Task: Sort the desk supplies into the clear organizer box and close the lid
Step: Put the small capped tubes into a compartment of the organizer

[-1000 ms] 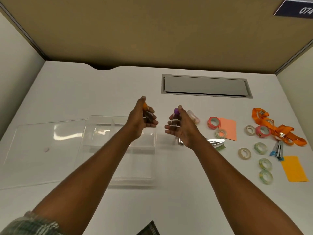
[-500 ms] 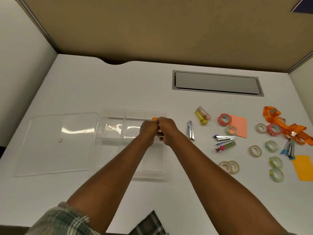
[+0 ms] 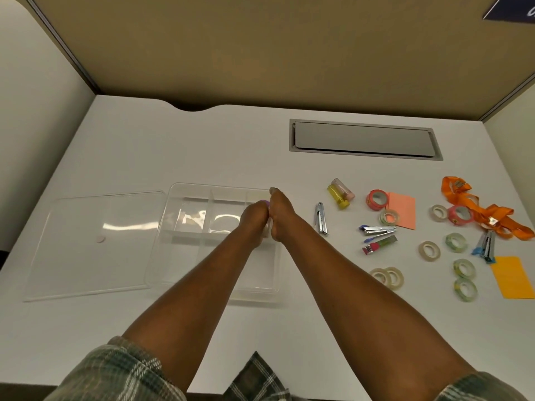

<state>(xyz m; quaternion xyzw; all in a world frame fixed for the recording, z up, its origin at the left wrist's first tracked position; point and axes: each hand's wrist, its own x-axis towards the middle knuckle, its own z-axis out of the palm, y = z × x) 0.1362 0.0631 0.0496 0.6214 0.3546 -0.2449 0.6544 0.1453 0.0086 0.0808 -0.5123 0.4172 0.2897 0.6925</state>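
Head view: both hands pressed together over the back-right compartment of the clear organizer box [image 3: 185,241]. Left hand [image 3: 254,219] and right hand [image 3: 282,217] curled around something small, a purple bit [image 3: 265,202] showing between them; can't tell which grip has it. Lid [image 3: 92,244] off, flat on the tabletop [image 3: 173,146] just left of the box. Tape rolls [image 3: 456,241], stapler [image 3: 320,218], sticky notes [image 3: 514,277], orange lanyard [image 3: 489,212] loose on the right.

I note lid [image 3: 95,244] flat left of organizer box [image 3: 185,215], touching; both hands [image 3: 267,217] over box; supplies [image 3: 379,233] scattered right on desk [image 3: 173,146].
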